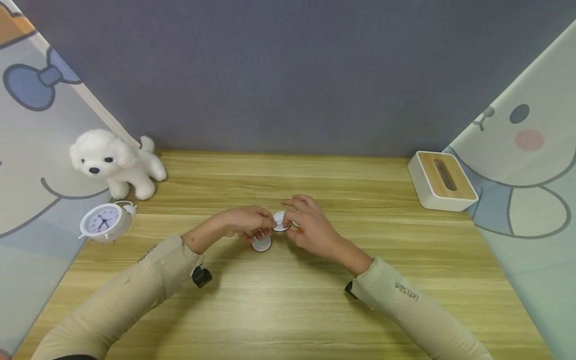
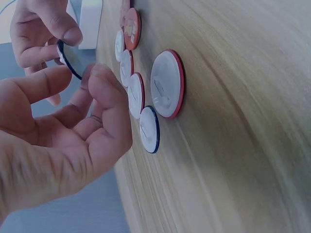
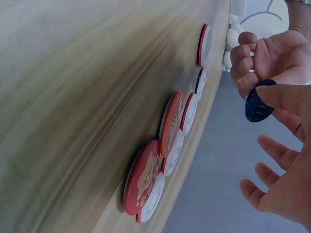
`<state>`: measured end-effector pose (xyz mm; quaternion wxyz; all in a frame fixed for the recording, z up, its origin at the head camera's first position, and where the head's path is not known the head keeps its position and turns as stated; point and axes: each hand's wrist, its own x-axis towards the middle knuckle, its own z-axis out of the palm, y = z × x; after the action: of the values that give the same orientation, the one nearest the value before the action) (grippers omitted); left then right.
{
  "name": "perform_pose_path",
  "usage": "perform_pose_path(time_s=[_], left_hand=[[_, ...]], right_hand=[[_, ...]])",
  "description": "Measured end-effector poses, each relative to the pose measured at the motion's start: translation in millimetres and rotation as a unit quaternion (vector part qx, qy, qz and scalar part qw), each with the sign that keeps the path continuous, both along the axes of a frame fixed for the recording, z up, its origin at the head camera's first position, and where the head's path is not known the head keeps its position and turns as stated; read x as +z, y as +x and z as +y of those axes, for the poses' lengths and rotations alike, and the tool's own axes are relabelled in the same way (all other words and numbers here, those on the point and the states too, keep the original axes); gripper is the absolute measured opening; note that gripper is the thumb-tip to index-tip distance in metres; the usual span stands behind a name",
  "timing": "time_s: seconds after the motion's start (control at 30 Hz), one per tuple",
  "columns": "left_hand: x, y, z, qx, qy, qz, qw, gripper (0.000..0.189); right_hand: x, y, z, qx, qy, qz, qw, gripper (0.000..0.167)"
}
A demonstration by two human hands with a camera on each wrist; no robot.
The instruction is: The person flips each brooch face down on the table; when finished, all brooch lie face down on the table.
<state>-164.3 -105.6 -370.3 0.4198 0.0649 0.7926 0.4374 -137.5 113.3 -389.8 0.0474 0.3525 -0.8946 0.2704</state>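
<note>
Both hands half-closed, a dark-blue badge between their fingertips

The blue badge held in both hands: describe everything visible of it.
The blue badge is round and thin, its dark front bearing faint, unreadable marks, its back whitish. Its surface looks like plastic. It is tilted above the table; the right hand grips it, thumb on its front, and the left hand holds its edge.

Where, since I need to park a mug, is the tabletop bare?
Bare tabletop shows in front, between the sleeves; at the back, between plush dog and tissue box; and between that box and the right hand. Crowded: the middle, where the left hand also hovers over round badges, and the left side, with dog and alarm clock.
</note>
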Motion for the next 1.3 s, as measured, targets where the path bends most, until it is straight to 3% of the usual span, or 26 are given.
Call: perform_pose_path(time_s=[0.23,0.37,0.5,0.73,0.97,1.13,1.3], left_hand=[[0.6,-1.5,-2.8,-0.003,0.025,0.008,0.9997,0.021],[1.3,-2.0,-3.4,-0.024,0.024,0.038,0.9987,0.019],[1.3,-1.6,-3.2,-0.05,0.023,0.088,0.9947,0.019],[-0.1,-1.2,0.2,-0.098,-0.034,0.194,0.9754,0.016],[-0.3,-2.4,4.1,-0.147,-0.077,0.228,0.9593,0.013],[-2.7,-4.0,10.1,-0.189,-0.084,0.263,0.9424,0.013],[-2.6,-4.3,14.6,-0.201,-0.09,0.289,0.9316,0.013]], right_hand=[[0.3,0.9,1,-0.005,0.024,-0.031,0.9992,0.023],[-0.2,-1.0,2,-0.018,0.027,-0.055,0.998,0.025],[-0.4,-3.6,2,-0.039,0.023,-0.071,0.9964,0.016],[-1.0,-5.1,0,-0.047,0.031,-0.097,0.9936,0.009],[-1.1,-6.2,-1,-0.047,0.029,-0.122,0.991,0.006],[0.2,-7.9,-3,-0.042,0.032,-0.143,0.9883,0.01],[1.2,-9.3,-5,-0.035,0.038,-0.154,0.9867,0.012]])
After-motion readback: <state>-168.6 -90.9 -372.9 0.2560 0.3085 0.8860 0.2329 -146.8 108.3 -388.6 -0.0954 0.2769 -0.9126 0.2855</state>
